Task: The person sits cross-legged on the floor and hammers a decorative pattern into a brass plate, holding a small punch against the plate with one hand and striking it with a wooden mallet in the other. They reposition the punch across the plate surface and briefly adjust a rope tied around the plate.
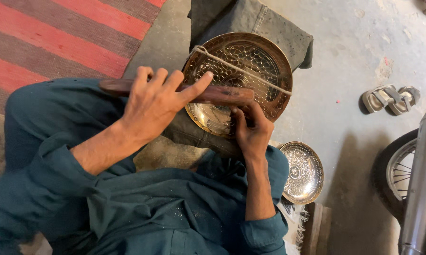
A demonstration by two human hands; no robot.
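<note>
A round engraved brass plate (pixel 265 61) rests on a grey cloth-covered support in front of me, tied across with a pale string (pixel 241 70). My left hand (pixel 154 104) grips a dark wooden mallet (pixel 217 95) that lies across the plate's lower part. My right hand (pixel 252 127) is closed at the plate's near rim, its fingers pinched together under the mallet's end; whatever small tool it holds is hidden. I sit cross-legged in teal clothes.
A second, silvery engraved plate (pixel 301 172) lies on the concrete floor to the right. A pair of sandals (pixel 390 99) sits further right. A motorcycle wheel and exhaust pipe (pixel 421 179) stand at the right edge. A red striped rug (pixel 57 33) covers the upper left.
</note>
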